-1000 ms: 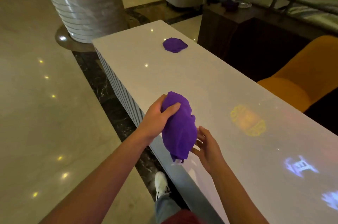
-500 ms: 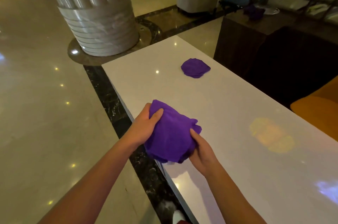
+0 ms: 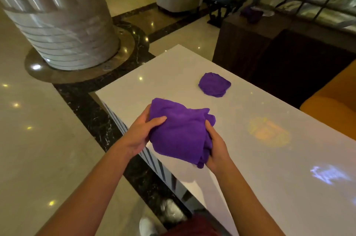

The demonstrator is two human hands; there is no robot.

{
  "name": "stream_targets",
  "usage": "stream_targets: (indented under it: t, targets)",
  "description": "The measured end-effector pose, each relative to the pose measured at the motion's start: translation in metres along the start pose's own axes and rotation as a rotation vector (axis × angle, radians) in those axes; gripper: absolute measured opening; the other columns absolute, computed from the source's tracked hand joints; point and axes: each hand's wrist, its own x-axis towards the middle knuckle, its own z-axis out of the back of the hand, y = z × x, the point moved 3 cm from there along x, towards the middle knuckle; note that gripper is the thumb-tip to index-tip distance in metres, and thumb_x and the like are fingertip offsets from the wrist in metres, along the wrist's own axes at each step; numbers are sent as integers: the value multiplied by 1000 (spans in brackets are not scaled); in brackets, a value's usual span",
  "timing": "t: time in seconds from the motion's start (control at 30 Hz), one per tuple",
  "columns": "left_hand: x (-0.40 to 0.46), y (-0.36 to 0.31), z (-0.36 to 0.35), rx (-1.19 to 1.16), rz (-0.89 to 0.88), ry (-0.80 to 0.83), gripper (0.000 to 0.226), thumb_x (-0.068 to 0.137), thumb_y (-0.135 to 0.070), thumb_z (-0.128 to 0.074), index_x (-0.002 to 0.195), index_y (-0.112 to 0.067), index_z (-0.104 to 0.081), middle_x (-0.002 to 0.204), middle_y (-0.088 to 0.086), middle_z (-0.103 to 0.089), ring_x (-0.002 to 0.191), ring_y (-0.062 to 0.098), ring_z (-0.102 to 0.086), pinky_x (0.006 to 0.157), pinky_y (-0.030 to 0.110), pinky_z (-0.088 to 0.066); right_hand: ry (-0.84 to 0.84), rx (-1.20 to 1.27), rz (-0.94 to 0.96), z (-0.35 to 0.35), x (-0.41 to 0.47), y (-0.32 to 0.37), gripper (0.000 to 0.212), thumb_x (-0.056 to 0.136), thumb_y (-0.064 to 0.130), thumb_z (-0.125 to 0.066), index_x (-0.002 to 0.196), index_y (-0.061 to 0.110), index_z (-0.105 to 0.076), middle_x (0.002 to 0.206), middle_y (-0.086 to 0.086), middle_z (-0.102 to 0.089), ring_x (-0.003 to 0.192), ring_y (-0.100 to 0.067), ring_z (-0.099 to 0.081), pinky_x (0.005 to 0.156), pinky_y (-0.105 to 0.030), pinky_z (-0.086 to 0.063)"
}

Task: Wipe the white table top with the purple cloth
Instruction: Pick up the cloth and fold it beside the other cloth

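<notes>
A bunched purple cloth hangs just above the near left edge of the white table top. My left hand grips its left side, thumb on top. My right hand grips its right side, fingers tucked under the folds. A second purple cloth lies crumpled flat on the table further away, apart from both hands.
A wide ribbed column stands on the glossy floor to the left. Beyond the table's far side are a dark wooden cabinet and an orange seat. Coloured light patches glow on the table top.
My right hand has closed on the cloth, which both hands now hold spread wider. The view has shifted so the table's far end and the second cloth appear nearer.
</notes>
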Motion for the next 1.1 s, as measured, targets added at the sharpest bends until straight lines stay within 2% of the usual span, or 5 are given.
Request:
stream_targets:
  t: [0.23,0.53,0.8,0.97,1.1]
  targets:
    - [78,-41,47,169,-36,141,35,96,-40,-67,130,-49,-63,129,-22,-68,118,2,-66,93,24,-56,5,25,94,-52,56,-5,58,94,49,-66,142,16,-62,139,-10,-71,130,-32,-67,112,-51,-52]
    - [215,-83,76,415,-105,219,39,98,-15,-69,126,-40,-61,113,-21,-73,103,3,-71,85,24,-61,-121,-414,227,-99,184,21,93,53,79,-90,129,30,-67,123,7,-78,114,-19,-75,90,-33,-63]
    - [317,-74,102,178,217,263,49,85,-32,-83,130,-24,-66,126,-2,-75,117,18,-71,92,35,-60,-210,-192,295,-119,246,68,30,88,47,-80,117,38,-76,123,1,-79,112,-21,-76,87,-38,-64]
    - [384,-57,80,129,284,323,37,96,-30,-72,132,-28,-64,128,-2,-73,116,17,-71,92,37,-60,-387,-147,244,-108,281,79,32,102,50,-65,125,28,-71,116,2,-81,106,-20,-78,88,-40,-65]
    - [458,-67,75,313,230,358,24,100,-30,-68,123,-34,-63,120,-5,-75,113,17,-71,82,28,-59,-475,-189,277,-109,327,89,17,105,32,-65,118,30,-75,114,1,-80,105,-19,-77,87,-37,-64]
